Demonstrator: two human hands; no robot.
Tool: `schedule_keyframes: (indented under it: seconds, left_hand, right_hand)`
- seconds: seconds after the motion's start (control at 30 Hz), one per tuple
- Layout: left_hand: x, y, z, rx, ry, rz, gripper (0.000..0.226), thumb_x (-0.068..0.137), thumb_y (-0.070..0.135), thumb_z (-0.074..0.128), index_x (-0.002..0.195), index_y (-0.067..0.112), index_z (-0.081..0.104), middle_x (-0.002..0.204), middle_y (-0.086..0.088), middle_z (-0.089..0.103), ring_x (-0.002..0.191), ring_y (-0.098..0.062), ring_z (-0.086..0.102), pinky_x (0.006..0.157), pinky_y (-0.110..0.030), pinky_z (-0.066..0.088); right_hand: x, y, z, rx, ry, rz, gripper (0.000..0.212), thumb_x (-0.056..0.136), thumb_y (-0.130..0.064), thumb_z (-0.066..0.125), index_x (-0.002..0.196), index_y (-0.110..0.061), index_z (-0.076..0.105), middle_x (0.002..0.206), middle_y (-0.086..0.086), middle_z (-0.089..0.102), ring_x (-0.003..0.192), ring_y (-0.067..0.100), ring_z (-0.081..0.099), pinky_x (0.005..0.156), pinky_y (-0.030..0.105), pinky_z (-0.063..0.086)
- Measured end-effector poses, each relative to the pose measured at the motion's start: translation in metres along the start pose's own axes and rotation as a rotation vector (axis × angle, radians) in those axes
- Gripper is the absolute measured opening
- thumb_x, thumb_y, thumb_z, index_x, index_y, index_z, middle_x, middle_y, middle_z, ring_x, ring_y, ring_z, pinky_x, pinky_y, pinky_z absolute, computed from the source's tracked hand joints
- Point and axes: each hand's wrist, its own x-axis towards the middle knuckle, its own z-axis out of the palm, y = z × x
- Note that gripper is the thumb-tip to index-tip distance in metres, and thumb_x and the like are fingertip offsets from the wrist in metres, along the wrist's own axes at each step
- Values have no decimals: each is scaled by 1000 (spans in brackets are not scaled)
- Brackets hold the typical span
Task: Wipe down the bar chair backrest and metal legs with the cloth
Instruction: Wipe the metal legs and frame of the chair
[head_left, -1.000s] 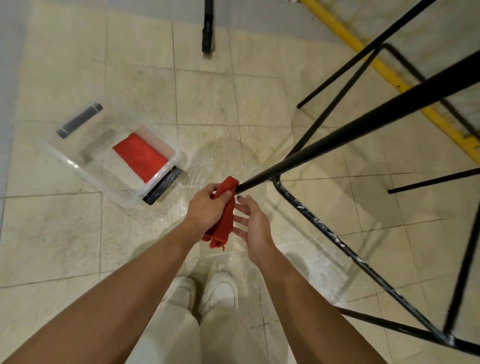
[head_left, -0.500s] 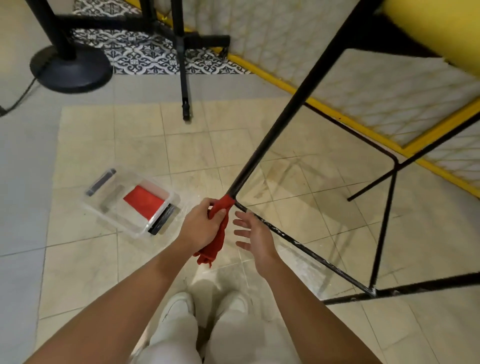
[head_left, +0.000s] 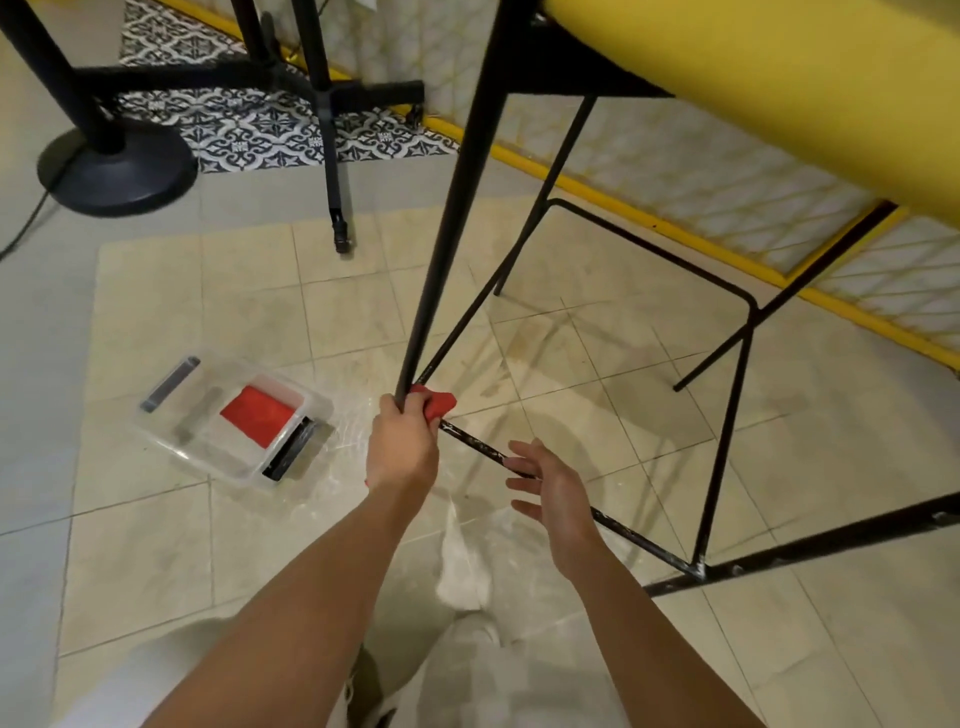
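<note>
Both forearms are bare from elbow to wrist, with no sleeves reaching into view. The left hand (head_left: 401, 447) and the right hand (head_left: 556, 493) wear no gloves, rings, watch or bands. Lower down, the legs are covered by light, off-white trousers (head_left: 519, 686) (loose and a little creased at the knee). One white shoe (head_left: 464, 571) shows beneath them, blurred, its laces and details unreadable.

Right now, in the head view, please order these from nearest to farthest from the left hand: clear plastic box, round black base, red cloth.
1. Red cloth: gripped in the left hand at the chair leg.
2. Clear plastic box: on the floor, to its left.
3. Round black base: far upper left.
</note>
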Motion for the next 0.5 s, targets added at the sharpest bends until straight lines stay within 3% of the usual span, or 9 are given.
schedule_keyframes:
  seconds: [0.17, 0.37, 0.5]
  left_hand:
    - [-2, -2, 14, 22, 36, 4, 31, 98, 24, 43, 126, 16, 53, 117, -15, 47, 95, -35, 56, 81, -44, 51]
    - [-6, -8, 17, 92, -42, 134, 32, 97, 25, 48, 126, 17, 56, 116, -13, 51, 99, -33, 57, 81, -39, 49]
    - [3, -17, 9, 121, 20, 84, 32, 97, 23, 47, 126, 15, 56, 115, -16, 51, 99, -35, 54, 81, -42, 49]
  right_hand:
    - [7, 4, -6, -16, -10, 6, 32, 99, -35, 36, 105, -23, 65, 105, -1, 65, 96, 19, 59, 85, 34, 47]
    - [8, 2, -5, -19, -24, 4, 29, 97, -32, 39, 103, -24, 65, 104, -1, 65, 95, 18, 59, 84, 33, 48]
    - [6, 4, -5, -10, -26, 8, 29, 97, -32, 39, 107, -21, 65, 107, 1, 65, 95, 19, 59, 81, 31, 48]
